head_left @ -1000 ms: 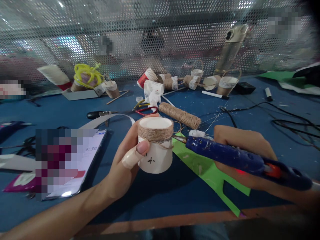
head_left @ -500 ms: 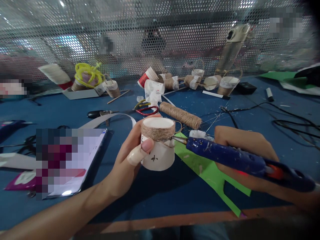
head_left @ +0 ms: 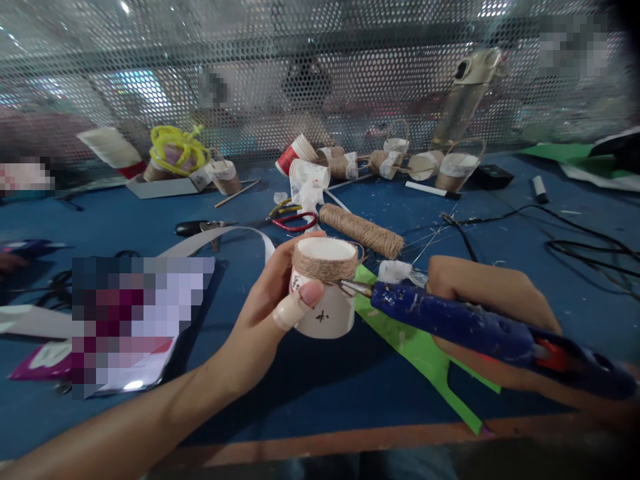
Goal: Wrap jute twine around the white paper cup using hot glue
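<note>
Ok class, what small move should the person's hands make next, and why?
Probably the left hand should turn the paper cup slightly: the twine covers only its upper part, and the right hand holds the glue gun with its nozzle near the twine's lower edge.

The left hand [head_left: 263, 317] has shifted the paper cup [head_left: 325, 321] rightward and turned it, bringing red print [head_left: 294, 283] into view on its left. The glue gun [head_left: 450, 321] has dropped slightly, its nozzle [head_left: 363, 289] now overlapping the twine band's [head_left: 325, 268] lower edge. Another person's hand [head_left: 9, 263] has appeared at the left edge.
</note>
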Tool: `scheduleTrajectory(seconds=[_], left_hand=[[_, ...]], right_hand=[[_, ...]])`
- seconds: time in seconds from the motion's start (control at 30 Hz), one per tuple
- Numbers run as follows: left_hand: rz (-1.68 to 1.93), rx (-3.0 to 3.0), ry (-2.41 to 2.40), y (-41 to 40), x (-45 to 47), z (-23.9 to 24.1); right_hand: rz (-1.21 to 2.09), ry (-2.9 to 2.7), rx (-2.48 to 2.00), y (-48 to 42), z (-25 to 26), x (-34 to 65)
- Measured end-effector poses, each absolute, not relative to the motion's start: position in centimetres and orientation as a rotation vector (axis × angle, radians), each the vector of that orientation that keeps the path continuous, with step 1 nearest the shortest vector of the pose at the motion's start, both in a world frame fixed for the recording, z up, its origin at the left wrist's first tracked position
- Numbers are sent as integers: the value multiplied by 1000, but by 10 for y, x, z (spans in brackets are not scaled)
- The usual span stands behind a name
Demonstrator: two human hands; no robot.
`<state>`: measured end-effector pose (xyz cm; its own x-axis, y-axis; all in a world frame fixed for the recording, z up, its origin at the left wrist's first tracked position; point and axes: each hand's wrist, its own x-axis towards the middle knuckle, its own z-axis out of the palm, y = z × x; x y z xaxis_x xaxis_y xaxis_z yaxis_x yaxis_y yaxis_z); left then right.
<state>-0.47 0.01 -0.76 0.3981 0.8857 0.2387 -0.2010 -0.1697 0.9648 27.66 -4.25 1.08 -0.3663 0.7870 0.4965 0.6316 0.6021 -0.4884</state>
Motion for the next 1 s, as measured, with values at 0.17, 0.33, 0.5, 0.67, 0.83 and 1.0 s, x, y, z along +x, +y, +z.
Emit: scheduleTrajectory(seconds=[0.17,0.33,0.5,0.67,0.83,1.0], left_hand=[[1112,1371,669,2,-4,-6],[1184,1310,692,2,-2,-5],[1097,1293,669,-2,2,-5],[1057,1293,665,-4,8,-7],[1048,1300,690,-6,11,-7],[1077,1307,750,-3,12,-6]], right_hand=[[300,-2138,-1117,-43,19,278],[363,-2087,-1148,-40,25,278],[438,-1881,-1034,-38,16,269],[712,-1671,-936,-32,2,255],[1008,-1533,-901,-27,-8,249],[1063,-1554,-879,-25,-17,250]])
